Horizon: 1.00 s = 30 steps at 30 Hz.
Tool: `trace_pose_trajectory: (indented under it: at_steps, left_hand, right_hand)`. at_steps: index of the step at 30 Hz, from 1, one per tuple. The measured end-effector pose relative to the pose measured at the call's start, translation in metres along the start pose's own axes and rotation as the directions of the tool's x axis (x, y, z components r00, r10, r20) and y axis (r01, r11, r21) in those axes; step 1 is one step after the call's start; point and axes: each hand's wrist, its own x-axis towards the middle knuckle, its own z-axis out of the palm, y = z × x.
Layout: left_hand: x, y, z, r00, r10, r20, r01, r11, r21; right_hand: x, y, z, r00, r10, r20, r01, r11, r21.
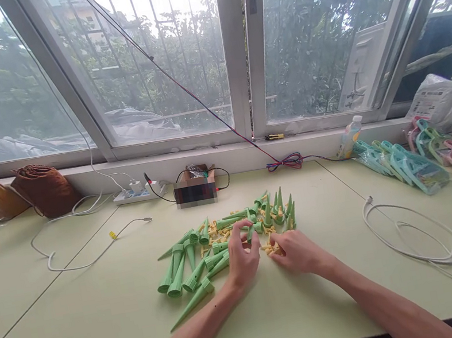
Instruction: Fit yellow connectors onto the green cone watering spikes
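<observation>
Tabletop: spike upright, tip up, in pinched left hand; right curled, hold unclear.

One head cam, wide, looking forward and down from above the near edge of the table; left hand and right hand mid-frame, mid-distance; windows across top.

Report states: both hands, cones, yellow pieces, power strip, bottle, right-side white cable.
Left hand: holding a green cone
Right hand: at the yellow pieces
Yellow pieces: loose, scattered
Other green cones: some lying, some tip-up
Power strip: plugs inserted
Bottle: capped
White cable: loosely looped
</observation>
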Motion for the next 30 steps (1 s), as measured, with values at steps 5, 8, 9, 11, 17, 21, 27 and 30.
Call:
trace_pose_trajectory:
  at_steps: [5, 8, 9, 11, 17, 21, 27, 30]
  left_hand:
    - [-0.001, 0.001, 0.001, 0.998, -0.011, 0.065, 0.018, 0.993, -0.121]
    - [-0.001, 0.003, 0.001, 0.991, -0.062, 0.119, 0.086, 0.975, -0.204]
    - [-0.001, 0.003, 0.001, 0.989, -0.077, 0.127, 0.104, 0.969, -0.224]
    - [0.001, 0.004, 0.001, 0.988, -0.095, 0.123, 0.124, 0.957, -0.261]
    - [0.004, 0.003, 0.002, 0.984, -0.105, 0.141, 0.150, 0.918, -0.367]
    - [0.005, 0.004, 0.001, 0.979, -0.105, 0.176, 0.167, 0.908, -0.383]
    - [0.003, 0.006, 0.001, 0.975, -0.082, 0.205, 0.151, 0.926, -0.347]
    - [0.003, 0.006, 0.002, 0.977, -0.068, 0.201, 0.128, 0.943, -0.306]
  right_hand:
    - [0.000, -0.001, 0.002, 0.999, 0.011, -0.035, -0.011, 1.000, -0.005]
    - [0.000, -0.003, 0.000, 0.998, 0.020, -0.063, -0.018, 0.999, 0.036]
    - [0.000, -0.003, -0.001, 0.997, 0.019, -0.076, -0.014, 0.998, 0.066]
    - [0.000, -0.004, -0.003, 0.993, 0.015, -0.113, 0.002, 0.989, 0.149]
    - [0.001, -0.003, -0.002, 0.967, 0.062, -0.249, 0.060, 0.890, 0.453]
    - [0.001, -0.005, -0.002, 0.956, 0.109, -0.271, 0.093, 0.766, 0.636]
    - [0.001, -0.010, -0.004, 0.958, 0.129, -0.257, 0.121, 0.631, 0.767]
    - [0.001, -0.010, -0.003, 0.955, 0.119, -0.274, 0.143, 0.623, 0.769]
